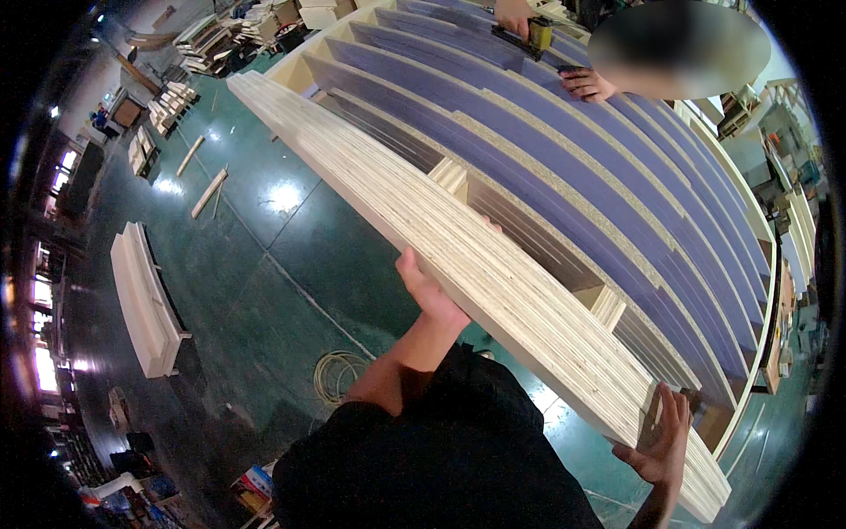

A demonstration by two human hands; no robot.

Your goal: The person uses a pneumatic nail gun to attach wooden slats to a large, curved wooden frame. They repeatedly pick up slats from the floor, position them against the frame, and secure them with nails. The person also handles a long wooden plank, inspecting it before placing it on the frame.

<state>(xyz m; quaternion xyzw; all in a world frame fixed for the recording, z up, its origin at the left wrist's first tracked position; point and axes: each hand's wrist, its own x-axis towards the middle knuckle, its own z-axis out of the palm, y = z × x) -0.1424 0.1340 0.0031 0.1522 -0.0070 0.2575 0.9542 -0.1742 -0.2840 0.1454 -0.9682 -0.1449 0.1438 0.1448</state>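
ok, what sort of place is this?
Probably a woodworking shop: a large ribbed frame, a bundle of long pale boards alongside it, and piles of wood farther back.

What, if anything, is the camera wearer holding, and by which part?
A bundle of long pale wooden strips: the left hand holds its near side around mid-length. The right hand is near its right end; its grip is unclear.

Flr (284, 251) glare; windows (44, 368) bright L; edges bent, dk.
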